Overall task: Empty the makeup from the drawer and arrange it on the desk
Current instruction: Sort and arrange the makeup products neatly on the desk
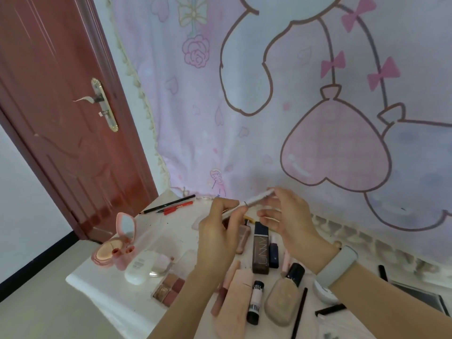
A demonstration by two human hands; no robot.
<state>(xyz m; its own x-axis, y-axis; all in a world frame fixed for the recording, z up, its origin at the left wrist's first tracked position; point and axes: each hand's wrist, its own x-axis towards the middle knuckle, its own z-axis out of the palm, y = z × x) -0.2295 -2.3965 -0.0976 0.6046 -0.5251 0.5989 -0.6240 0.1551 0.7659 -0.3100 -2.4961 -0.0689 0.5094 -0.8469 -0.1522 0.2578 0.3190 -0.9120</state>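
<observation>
Holding a slim white makeup pencil up over the desk w/ both hands.

Nearest, on the white top: black-and-white tube, beige foundation bottle w/ black cap, pink flat case; eyeshadow palette to the left. Further back: tall dark foundation bottle, small navy tube just beside it; pink open compact w/ mirror up at the left edge. Left hand has fingers curled round the pencil's lower end; right hand, grey wristband on the wrist, touches the upper end w/ fingers loosely bent. Far back: black pencil and red pen near the pink cartoon curtain.
</observation>
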